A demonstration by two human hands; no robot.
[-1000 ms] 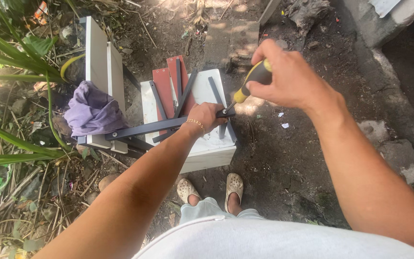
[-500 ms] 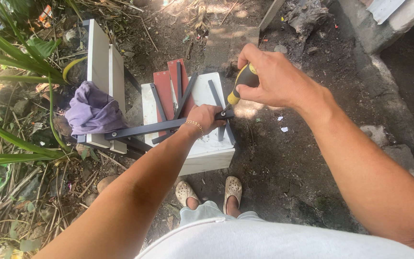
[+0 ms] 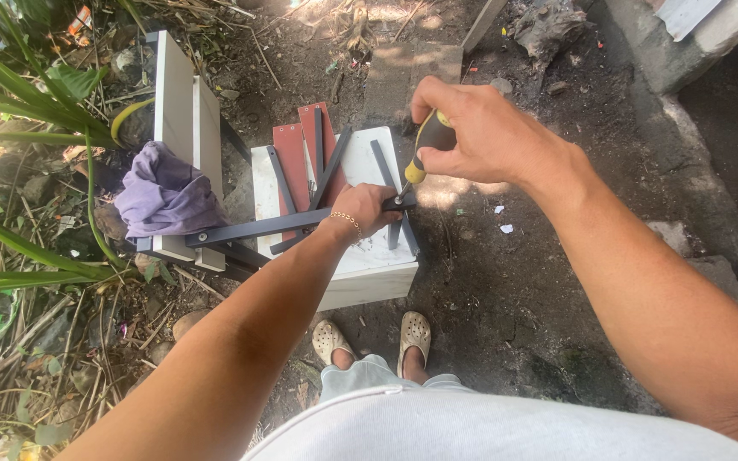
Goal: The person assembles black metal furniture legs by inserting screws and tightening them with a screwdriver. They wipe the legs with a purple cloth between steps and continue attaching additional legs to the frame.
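My left hand (image 3: 367,207) grips the end of a long dark grey metal bar (image 3: 249,229) that lies across a white box (image 3: 369,260). A thin bracelet sits on that wrist. My right hand (image 3: 480,137) is closed around a yellow and black screwdriver (image 3: 427,147), held nearly upright. Its tip meets the bar's end right beside my left fingers. More grey metal bars (image 3: 328,171) and red flat pieces (image 3: 292,162) lie on the box top.
A white board frame (image 3: 177,128) stands at the left with a purple cloth (image 3: 164,195) draped on it. Green plants (image 3: 19,171) crowd the left edge. A concrete slab (image 3: 412,72) lies beyond the box on dirt ground. My sandalled feet (image 3: 377,337) are below.
My right hand has tipped the screwdriver more upright and turned it slightly over the bar's end. My left hand and the bar stay in place.
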